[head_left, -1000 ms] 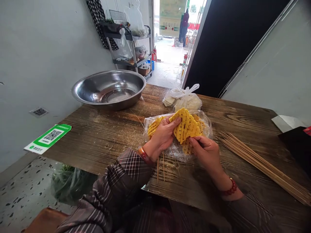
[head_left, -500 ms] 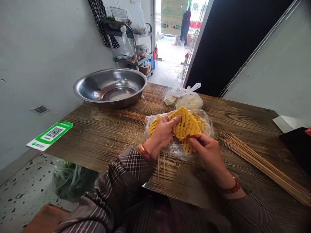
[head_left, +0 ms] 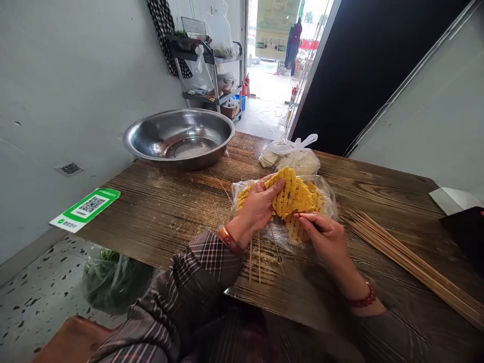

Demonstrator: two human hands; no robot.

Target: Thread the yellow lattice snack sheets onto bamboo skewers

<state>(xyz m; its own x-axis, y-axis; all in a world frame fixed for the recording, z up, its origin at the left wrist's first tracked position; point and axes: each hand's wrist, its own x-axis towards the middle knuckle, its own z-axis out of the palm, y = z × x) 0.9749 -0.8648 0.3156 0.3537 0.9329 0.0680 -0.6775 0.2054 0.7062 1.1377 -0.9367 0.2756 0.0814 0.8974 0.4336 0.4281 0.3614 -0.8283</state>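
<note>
The yellow sheet [head_left: 293, 195] (slotted) extends rightward from the left grip [head_left: 257, 204].

A yellow, slit-patterned flat food piece [head_left: 292, 195] held over a brown wood-grained table [head_left: 159, 204].
The left hand [head_left: 259, 205] pinches its upper left side; the right hand [head_left: 327, 236] has thumb and fingertip together at its lower edge. Under it, a clear plastic bag [head_left: 330, 196] bears more yellow pieces [head_left: 244, 195]; behind sits a knotted translucent bag [head_left: 293, 157]; left, a round silver metal basin [head_left: 189, 164]; right, a bundle of thin tan wooden sticks [head_left: 410, 262].
</note>
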